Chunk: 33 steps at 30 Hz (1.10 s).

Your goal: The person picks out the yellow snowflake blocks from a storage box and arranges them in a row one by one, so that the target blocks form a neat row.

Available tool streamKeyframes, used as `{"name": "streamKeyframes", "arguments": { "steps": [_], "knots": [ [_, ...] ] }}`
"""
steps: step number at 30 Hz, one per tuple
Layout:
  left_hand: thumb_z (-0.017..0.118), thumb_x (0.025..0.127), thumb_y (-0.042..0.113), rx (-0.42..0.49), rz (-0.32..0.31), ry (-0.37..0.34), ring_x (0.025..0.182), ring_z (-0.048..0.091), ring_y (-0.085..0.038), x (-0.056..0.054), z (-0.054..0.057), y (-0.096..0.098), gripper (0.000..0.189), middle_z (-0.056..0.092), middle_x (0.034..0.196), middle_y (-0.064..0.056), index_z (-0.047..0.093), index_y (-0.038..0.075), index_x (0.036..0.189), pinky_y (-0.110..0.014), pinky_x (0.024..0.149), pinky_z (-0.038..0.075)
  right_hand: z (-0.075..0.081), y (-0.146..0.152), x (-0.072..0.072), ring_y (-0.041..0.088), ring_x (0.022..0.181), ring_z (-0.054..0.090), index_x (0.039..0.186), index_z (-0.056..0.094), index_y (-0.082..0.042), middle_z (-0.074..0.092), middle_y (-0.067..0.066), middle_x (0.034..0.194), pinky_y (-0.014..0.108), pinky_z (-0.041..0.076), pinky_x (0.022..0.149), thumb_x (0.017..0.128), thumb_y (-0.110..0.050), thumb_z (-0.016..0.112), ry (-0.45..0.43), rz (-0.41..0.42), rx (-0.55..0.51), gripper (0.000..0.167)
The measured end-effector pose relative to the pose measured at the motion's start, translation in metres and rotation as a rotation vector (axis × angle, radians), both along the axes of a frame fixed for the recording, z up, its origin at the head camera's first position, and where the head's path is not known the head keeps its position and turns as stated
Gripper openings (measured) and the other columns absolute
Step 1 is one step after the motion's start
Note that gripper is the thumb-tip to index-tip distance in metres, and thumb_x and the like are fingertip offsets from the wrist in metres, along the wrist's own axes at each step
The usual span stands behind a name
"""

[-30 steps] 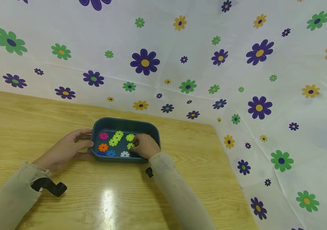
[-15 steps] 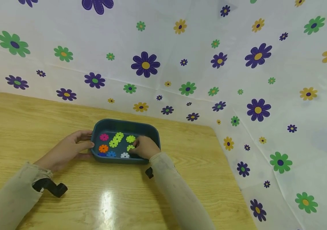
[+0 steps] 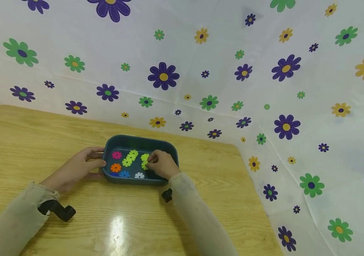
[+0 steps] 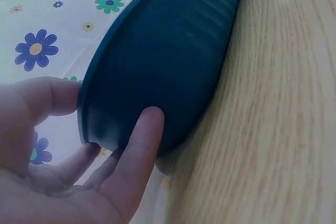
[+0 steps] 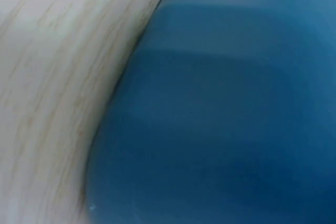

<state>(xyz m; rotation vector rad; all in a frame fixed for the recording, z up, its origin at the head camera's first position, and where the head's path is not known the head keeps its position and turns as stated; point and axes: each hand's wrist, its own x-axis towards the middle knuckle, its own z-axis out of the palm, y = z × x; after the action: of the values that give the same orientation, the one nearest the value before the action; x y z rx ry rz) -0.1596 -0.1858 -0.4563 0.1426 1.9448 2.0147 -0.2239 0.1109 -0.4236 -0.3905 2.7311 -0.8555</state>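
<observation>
R hand (image 3: pixel 163 165) pinches a lime disc (image 3: pixel 144 166) in tray's (image 3: pixel 137 141) R half, 2nd lime disc (image 3: pixel 144 155) just beyond. L hand (image 3: pixel 74 169), fingers spread, rests vs. tray's L end; only L wrist cam shows the ribbed outer wall (image 4: pixel 218 9). R wrist cam: blurry blue wall, no hand. Head cam only, in tray: lime 3-disc row (image 3: pixel 130 158) mid-L, pink (image 3: pixel 116 155) + orange disc (image 3: pixel 116 167) L, blue (image 3: pixel 124 174) + white disc (image 3: pixel 139 175) near side, all notched. Under tray: wood-grain table (image 3: pixel 214 177).

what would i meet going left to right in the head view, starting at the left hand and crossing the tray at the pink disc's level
Left hand → pink disc → slanting run of yellow-green discs → yellow-green discs at the fingers → right hand.
</observation>
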Motion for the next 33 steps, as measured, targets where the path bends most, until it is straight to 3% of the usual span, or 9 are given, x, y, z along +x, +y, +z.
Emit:
{"name": "streamKeyframes", "arguments": {
  "steps": [9, 17, 21, 24, 33],
  "knots": [
    [0.061, 0.105, 0.019, -0.009, -0.005, -0.012, 0.125, 0.057, -0.036, 0.0, -0.001, -0.002, 0.076, 0.028, 0.159, -0.031, 0.016, 0.001, 0.164, -0.043, 0.094, 0.061, 0.0, 0.003, 0.0, 0.01, 0.078, 0.062, 0.096, 0.075, -0.017, 0.071, -0.006, 0.09, 0.025, 0.055, 0.069, 0.098, -0.025, 0.073, 0.063, -0.03, -0.128, 0.009],
    [0.061, 0.105, 0.018, -0.005, -0.008, -0.009, 0.121, 0.06, -0.033, 0.001, 0.003, -0.001, 0.076, 0.029, 0.157, -0.032, 0.016, 0.001, 0.164, -0.044, 0.094, 0.061, 0.006, 0.011, -0.002, 0.014, 0.083, 0.061, 0.1, 0.076, -0.013, 0.071, -0.001, 0.094, 0.027, 0.054, 0.074, 0.099, -0.025, 0.072, 0.034, -0.094, -0.347, 0.012],
    [0.061, 0.105, 0.018, -0.001, -0.013, -0.011, 0.121, 0.06, -0.033, 0.001, 0.004, 0.0, 0.075, 0.03, 0.156, -0.033, 0.017, 0.0, 0.163, -0.044, 0.093, 0.061, 0.014, 0.019, 0.0, 0.024, 0.092, 0.064, 0.103, 0.074, -0.011, 0.07, 0.002, 0.098, 0.031, 0.057, 0.079, 0.099, -0.023, 0.071, 0.016, -0.148, -0.422, 0.013],
    [0.061, 0.105, 0.018, 0.002, -0.015, -0.012, 0.122, 0.06, -0.034, 0.001, 0.004, 0.0, 0.075, 0.029, 0.157, -0.032, 0.017, 0.0, 0.163, -0.043, 0.094, 0.061, 0.02, 0.03, -0.002, 0.028, 0.095, 0.064, 0.104, 0.074, -0.011, 0.07, 0.002, 0.099, 0.033, 0.057, 0.081, 0.099, -0.023, 0.071, 0.001, -0.177, -0.468, 0.014],
    [0.061, 0.105, 0.018, -0.002, -0.009, -0.003, 0.126, 0.056, -0.037, 0.001, 0.003, 0.001, 0.075, 0.028, 0.158, -0.032, 0.016, 0.001, 0.164, -0.044, 0.094, 0.061, 0.022, 0.09, -0.013, 0.02, 0.073, 0.052, 0.105, 0.07, -0.006, 0.068, 0.009, 0.095, 0.028, 0.046, 0.066, 0.1, -0.019, 0.069, -0.046, -0.315, -0.573, 0.014]
  ]
}}
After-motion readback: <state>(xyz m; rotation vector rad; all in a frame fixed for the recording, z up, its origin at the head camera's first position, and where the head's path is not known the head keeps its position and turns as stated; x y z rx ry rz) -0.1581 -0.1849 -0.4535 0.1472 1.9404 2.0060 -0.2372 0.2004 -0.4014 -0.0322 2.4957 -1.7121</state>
